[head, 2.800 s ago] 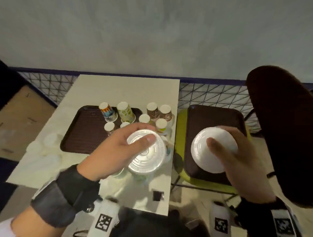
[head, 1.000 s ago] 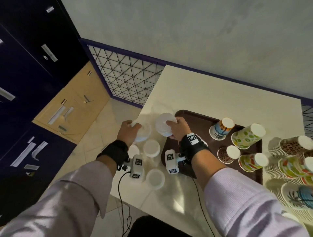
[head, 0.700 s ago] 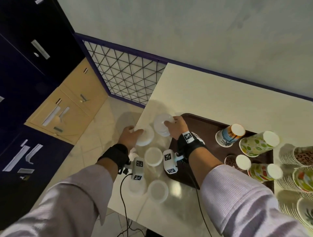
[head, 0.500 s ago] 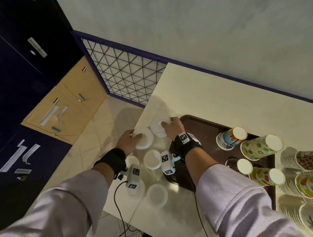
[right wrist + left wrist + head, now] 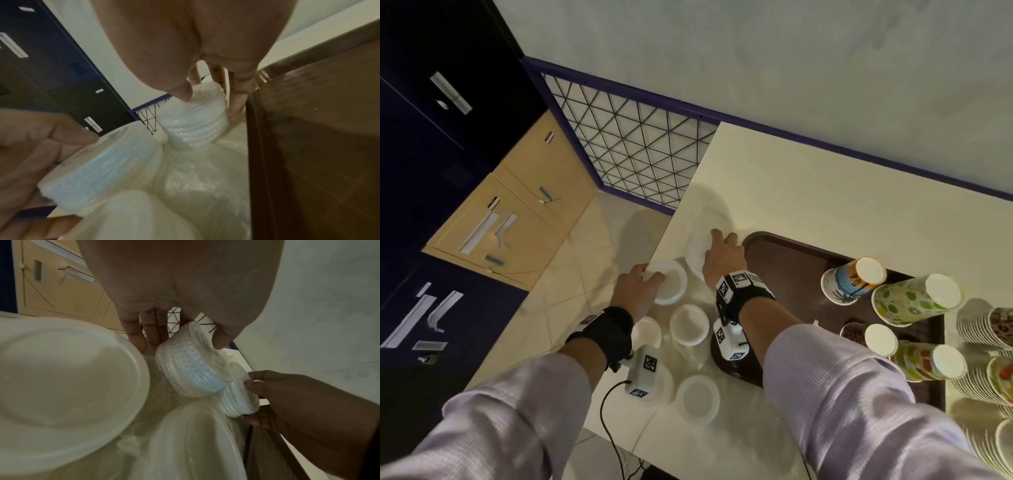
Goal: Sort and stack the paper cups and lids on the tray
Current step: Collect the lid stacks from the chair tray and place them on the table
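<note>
Two stacks of clear plastic lids stand at the table's left edge, left of the brown tray (image 5: 791, 263). My left hand (image 5: 650, 277) grips the tilted nearer stack (image 5: 671, 282), fingers and thumb round its ribbed side (image 5: 185, 369). My right hand (image 5: 717, 240) holds the farther stack (image 5: 697, 255) from above, and it stands upright on the table beside the tray rim (image 5: 195, 116). Several patterned paper cups (image 5: 852, 281) sit upside down on the tray. More single lids (image 5: 688, 323) lie on the table under my wrists.
Tall nested cup stacks (image 5: 983, 329) lie at the right edge beyond the tray. The table's left edge drops to a tiled floor (image 5: 585, 260), with a wire mesh panel (image 5: 633, 154) and dark lockers (image 5: 431, 102) beyond. The wall runs close behind the table.
Both hands carried their lid stacks from the right side to the table's left edge and lowered them. In the last half second they shifted only slightly.
</note>
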